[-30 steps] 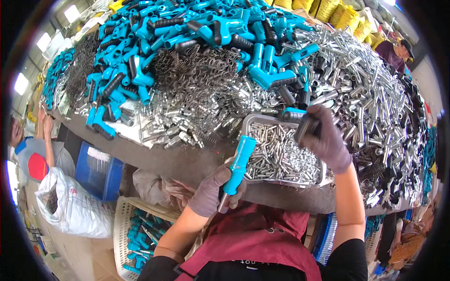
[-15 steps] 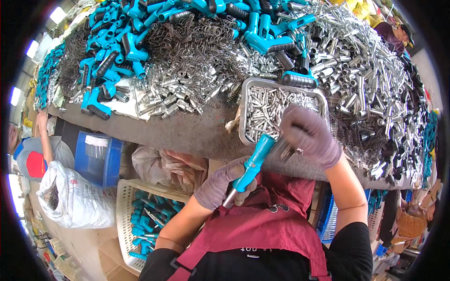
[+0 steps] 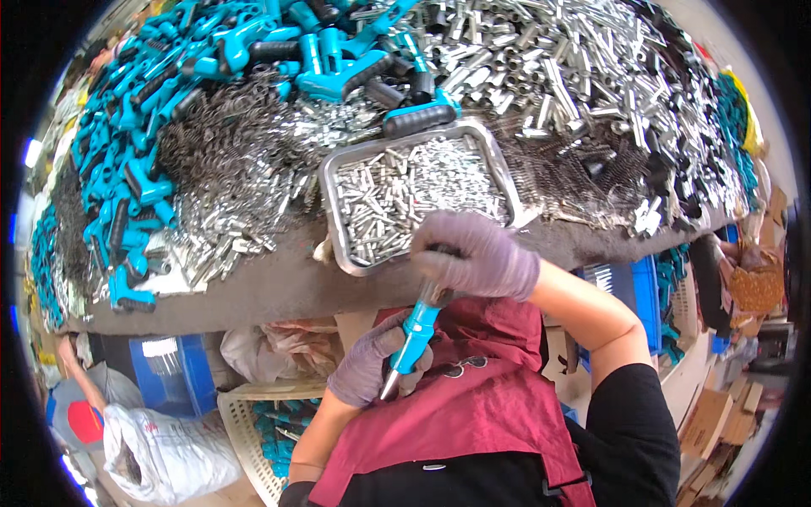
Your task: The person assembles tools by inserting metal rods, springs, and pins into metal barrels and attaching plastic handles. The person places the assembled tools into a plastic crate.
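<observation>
My left hand (image 3: 377, 362), in a grey-purple glove, is wrapped round a teal tube-shaped tool body (image 3: 416, 335) with a pointed silver metal tip at its lower end. The body is held tilted in front of the maroon apron. My right hand (image 3: 480, 255), gloved alike, is closed round a grey metal sleeve (image 3: 435, 292) at the body's upper end; its fingers hide the sleeve's top. Just beyond the right hand, on the bench, is a metal tray (image 3: 340, 245) full of small silver pins.
Teal pistol-shaped housings (image 3: 150, 190) with black grips, dark springs (image 3: 224, 135) and silver tubes (image 3: 541, 59) heap the bench (image 3: 279, 291). Below its edge stand a cream crate (image 3: 245, 431) with teal parts, a blue bin (image 3: 173, 380) and a white sack (image 3: 169, 460). Another person's arm (image 3: 80, 372) shows far left.
My right hand has come down with the metal sleeve from beside the teal body onto its upper end. My left hand keeps its hold. The whole view has turned to the right.
</observation>
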Tool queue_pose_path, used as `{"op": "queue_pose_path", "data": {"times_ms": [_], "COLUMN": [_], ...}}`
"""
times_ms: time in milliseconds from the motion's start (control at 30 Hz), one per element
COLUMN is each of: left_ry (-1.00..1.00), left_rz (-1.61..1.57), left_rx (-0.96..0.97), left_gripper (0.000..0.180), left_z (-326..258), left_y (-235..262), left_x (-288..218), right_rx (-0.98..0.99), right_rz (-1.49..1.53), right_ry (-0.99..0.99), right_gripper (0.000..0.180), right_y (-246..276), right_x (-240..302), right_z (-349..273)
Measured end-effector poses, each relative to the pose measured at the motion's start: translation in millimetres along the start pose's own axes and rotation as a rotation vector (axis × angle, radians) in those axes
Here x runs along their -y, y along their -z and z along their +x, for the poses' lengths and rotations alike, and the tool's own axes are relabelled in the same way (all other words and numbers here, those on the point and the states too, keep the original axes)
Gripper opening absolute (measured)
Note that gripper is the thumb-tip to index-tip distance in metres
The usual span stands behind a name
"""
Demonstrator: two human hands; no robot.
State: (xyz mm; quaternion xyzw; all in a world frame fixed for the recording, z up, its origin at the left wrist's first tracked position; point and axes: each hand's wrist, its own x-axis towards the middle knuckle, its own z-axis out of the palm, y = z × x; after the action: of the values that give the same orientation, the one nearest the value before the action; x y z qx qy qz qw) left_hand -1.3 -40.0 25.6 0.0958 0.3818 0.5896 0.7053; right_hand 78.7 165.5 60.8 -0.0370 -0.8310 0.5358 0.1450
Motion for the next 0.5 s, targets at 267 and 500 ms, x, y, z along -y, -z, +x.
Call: {"op": "queue_pose_path", "data": {"times_ms": [267,500], "left_ry": [0.027,-0.099], "left_rz": [-0.082,0.052], "left_rx": [0.116,-0.005], "left_gripper": [0.052,0.054], "left_z": [20,13], "left_y": [-7,0], "left_x": [23,14], "right_rx": [-0.052,-0.051], "right_rz": [-0.364,-0.267], "right_ry": [0.045,-0.077], "right_gripper": [0.014,0.021], "right_y": [-19,49], "right_x": [14,-8], "right_z": [-31,-25]}}
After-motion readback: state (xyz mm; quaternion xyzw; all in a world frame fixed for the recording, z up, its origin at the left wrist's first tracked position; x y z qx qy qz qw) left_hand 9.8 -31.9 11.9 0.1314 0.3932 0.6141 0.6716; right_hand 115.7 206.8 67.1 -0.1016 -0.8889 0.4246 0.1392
